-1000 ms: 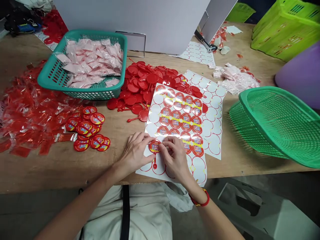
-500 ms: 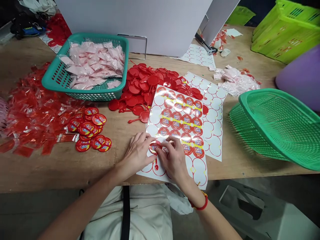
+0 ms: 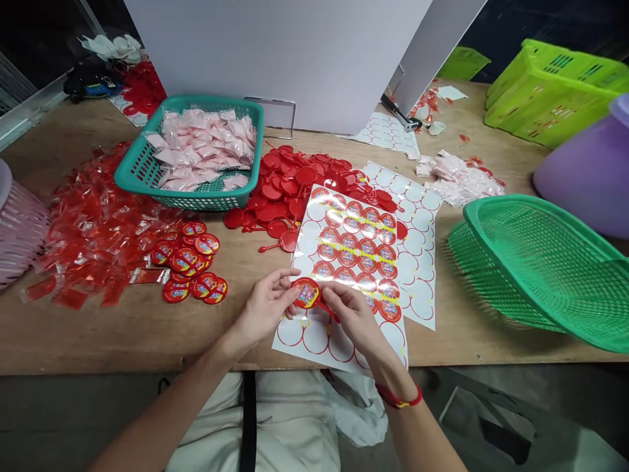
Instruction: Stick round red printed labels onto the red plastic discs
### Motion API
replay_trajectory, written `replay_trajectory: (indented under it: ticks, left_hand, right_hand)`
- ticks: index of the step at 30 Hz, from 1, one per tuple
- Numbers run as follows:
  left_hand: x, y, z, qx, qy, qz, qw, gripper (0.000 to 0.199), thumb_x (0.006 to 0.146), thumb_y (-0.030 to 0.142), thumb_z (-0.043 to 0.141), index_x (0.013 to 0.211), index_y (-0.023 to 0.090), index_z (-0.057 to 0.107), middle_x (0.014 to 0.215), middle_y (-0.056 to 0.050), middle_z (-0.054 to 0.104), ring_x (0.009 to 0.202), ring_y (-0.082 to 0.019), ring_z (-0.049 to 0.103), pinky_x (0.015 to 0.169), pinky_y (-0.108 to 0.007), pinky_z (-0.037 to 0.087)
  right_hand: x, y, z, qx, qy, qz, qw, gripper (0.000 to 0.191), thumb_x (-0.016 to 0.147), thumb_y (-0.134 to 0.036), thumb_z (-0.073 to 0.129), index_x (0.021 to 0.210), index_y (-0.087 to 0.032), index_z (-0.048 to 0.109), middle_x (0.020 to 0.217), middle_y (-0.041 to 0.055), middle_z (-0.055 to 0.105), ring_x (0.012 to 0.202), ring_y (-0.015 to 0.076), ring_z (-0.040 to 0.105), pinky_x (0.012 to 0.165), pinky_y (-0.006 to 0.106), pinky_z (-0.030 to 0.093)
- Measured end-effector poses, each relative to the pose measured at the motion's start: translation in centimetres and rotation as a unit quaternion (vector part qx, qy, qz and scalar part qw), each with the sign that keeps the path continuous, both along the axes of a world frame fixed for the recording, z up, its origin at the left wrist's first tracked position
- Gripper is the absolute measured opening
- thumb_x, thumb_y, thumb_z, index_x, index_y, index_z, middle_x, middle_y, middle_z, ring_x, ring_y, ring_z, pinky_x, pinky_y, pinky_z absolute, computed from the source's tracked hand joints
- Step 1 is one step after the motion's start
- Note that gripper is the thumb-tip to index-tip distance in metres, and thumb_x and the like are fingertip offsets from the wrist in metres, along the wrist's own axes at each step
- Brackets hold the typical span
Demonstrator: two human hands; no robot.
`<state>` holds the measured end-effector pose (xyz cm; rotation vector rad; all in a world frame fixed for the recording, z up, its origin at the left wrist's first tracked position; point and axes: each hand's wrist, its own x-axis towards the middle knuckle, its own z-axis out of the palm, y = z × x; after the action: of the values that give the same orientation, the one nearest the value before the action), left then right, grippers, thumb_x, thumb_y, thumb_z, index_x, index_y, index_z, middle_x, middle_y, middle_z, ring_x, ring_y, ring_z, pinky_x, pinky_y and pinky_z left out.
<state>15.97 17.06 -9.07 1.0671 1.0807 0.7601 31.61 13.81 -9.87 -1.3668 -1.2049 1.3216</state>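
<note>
Between my two hands is a red plastic disc (image 3: 305, 293) with a thin handle, its face covered by a round printed sticker. My left hand (image 3: 268, 307) pinches its left edge with thumb and fingers. On the other side, my right hand (image 3: 350, 314) grips it where the handle joins, and the handle points down to the right. Just below lies a sticker sheet (image 3: 339, 337), with rows of red round stickers and several vacant outlines. Loose red discs with handles (image 3: 275, 210) are heaped behind the sheet. Stickered discs (image 3: 189, 262) form a small pile to the left.
A teal basket (image 3: 128, 177) holds pink packets. Red packets (image 3: 93, 229) spread across the left, beside a pink basket (image 3: 19, 223). A green basket (image 3: 521, 288) stands at right, with a lime crate (image 3: 555, 98) and purple container (image 3: 584, 170) behind. White panels (image 3: 275, 52) rise at the back.
The disc has been lifted off the sticker sheet and turned, so its handle now points right. Both hands rose with it. The view has shifted slightly.
</note>
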Motion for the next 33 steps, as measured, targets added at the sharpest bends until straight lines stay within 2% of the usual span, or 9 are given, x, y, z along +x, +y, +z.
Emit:
replay_trajectory:
  ticks: [2,5,8,12,15,18,22,28,33]
  left_hand:
    - [-0.3,-0.1,0.6,-0.077,-0.058,0.016,0.995,0.041,0.062,0.031,0.07,0.096,0.012,0.057,0.063,0.004,0.054,0.043,-0.004,0.05,0.042,-0.017,0.043]
    - [-0.5,-0.4,1.4,-0.124,-0.092,0.027,0.988,0.044,0.055,0.036,0.075,0.088,0.01,0.06,0.056,0.003,0.055,0.039,-0.004,0.048,0.038,-0.017,0.041]
    - [-0.4,-1.1,1.9,-0.111,-0.086,0.061,0.988,0.043,0.054,0.036,0.076,0.085,0.01,0.06,0.054,0.003,0.055,0.038,-0.006,0.049,0.037,-0.017,0.043]
    - [-0.2,-2.1,2.4,-0.027,-0.057,0.116,0.991,0.032,0.061,0.033,0.071,0.083,0.013,0.059,0.056,0.004,0.056,0.041,-0.007,0.053,0.039,-0.017,0.046]
    - [-0.2,-2.4,2.7,-0.004,-0.062,0.121,0.991,0.028,0.065,0.032,0.068,0.085,0.013,0.059,0.06,0.003,0.057,0.043,-0.007,0.055,0.041,-0.017,0.048]
    - [-0.4,-2.3,2.8,-0.042,-0.086,0.097,0.991,0.033,0.063,0.034,0.068,0.084,0.012,0.057,0.059,0.002,0.057,0.041,-0.007,0.053,0.04,-0.019,0.048]
    - [-0.8,-2.5,2.6,-0.041,-0.083,0.084,0.992,0.031,0.065,0.033,0.067,0.085,0.012,0.055,0.058,0.003,0.056,0.041,-0.007,0.052,0.039,-0.019,0.047]
    - [-1.2,-3.5,1.8,0.087,0.018,0.081,0.993,0.018,0.08,0.03,0.054,0.091,0.017,0.057,0.068,0.001,0.056,0.049,-0.008,0.057,0.045,-0.017,0.048]
    - [-1.6,-3.8,2.0,0.181,0.107,0.056,0.976,0.015,0.082,0.025,0.05,0.093,0.018,0.059,0.083,-0.003,0.061,0.062,-0.01,0.061,0.052,-0.018,0.049]
  right_hand:
    - [0.5,-0.5,-0.1,-0.022,0.053,0.044,0.997,0.029,0.077,-0.045,0.057,0.079,-0.02,0.07,0.063,0.0007,0.061,0.055,0.0119,0.051,0.052,0.024,0.041]
    - [0.9,-1.1,-0.2,-0.03,0.105,0.081,0.991,0.029,0.073,-0.046,0.061,0.077,-0.02,0.072,0.057,0.0002,0.059,0.05,0.0103,0.046,0.048,0.024,0.039]
    - [0.3,-1.1,0.1,-0.021,0.099,0.066,0.993,0.027,0.069,-0.046,0.065,0.073,-0.02,0.072,0.057,0.001,0.061,0.046,0.0098,0.045,0.045,0.024,0.038]
    - [-0.7,-0.8,0.9,0.025,0.04,0.036,0.998,0.026,0.068,-0.046,0.067,0.067,-0.02,0.07,0.061,0.003,0.064,0.054,0.014,0.053,0.052,0.026,0.045]
    - [-0.5,-0.7,1.2,0.049,0.017,0.101,0.994,0.032,0.073,-0.049,0.06,0.062,-0.02,0.068,0.056,0.0022,0.06,0.052,0.0142,0.052,0.051,0.027,0.044]
    - [0.0,-0.8,1.0,0.059,0.024,0.151,0.986,0.035,0.078,-0.049,0.055,0.061,-0.02,0.068,0.055,0.002,0.058,0.049,0.0136,0.049,0.049,0.027,0.043]
    - [-0.3,-0.8,0.7,0.052,0.072,0.126,0.988,0.029,0.077,-0.046,0.057,0.067,-0.022,0.071,0.054,0.0018,0.061,0.048,0.0139,0.051,0.048,0.026,0.042]
    - [-1.2,-0.7,0.5,0.069,0.084,0.055,0.993,0.017,0.072,-0.038,0.065,0.068,-0.024,0.071,0.059,0.0029,0.067,0.053,0.0159,0.059,0.051,0.027,0.047]
    - [-1.7,-0.7,0.5,0.079,0.05,0.007,0.996,0.018,0.071,-0.038,0.065,0.068,-0.021,0.069,0.06,0.0034,0.066,0.053,0.0148,0.058,0.05,0.024,0.048]
